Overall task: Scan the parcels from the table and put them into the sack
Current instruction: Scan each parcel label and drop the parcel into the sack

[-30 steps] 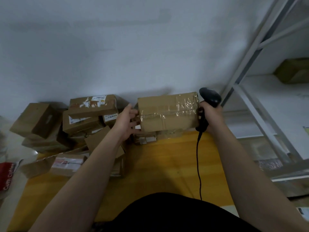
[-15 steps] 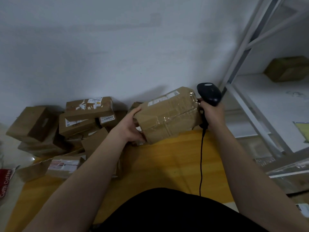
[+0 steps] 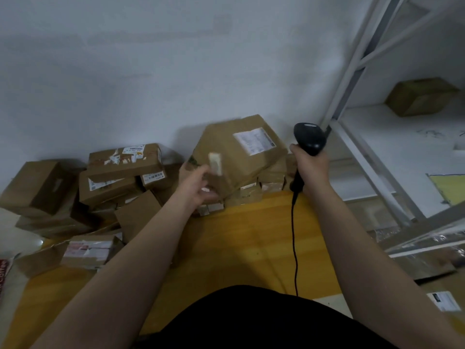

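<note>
My left hand (image 3: 201,183) grips the lower left corner of a brown cardboard parcel (image 3: 236,154), held tilted above the yellow table (image 3: 239,248). Its white shipping label (image 3: 254,141) faces up. Just to the parcel's right, my right hand (image 3: 310,165) holds a black corded barcode scanner (image 3: 309,138) with its head raised and level with the label. More brown parcels (image 3: 120,172) are piled along the wall at the left and under the held one. No sack is in view.
A white metal shelf rack (image 3: 357,137) stands at the right with one brown box (image 3: 420,95) on it. The scanner's cable (image 3: 294,235) hangs down across the table. A labelled box (image 3: 445,298) sits at the lower right.
The parcel has been turned over in my left hand, so its labelled face now points up. My right hand with the scanner has drawn slightly away from the box.
</note>
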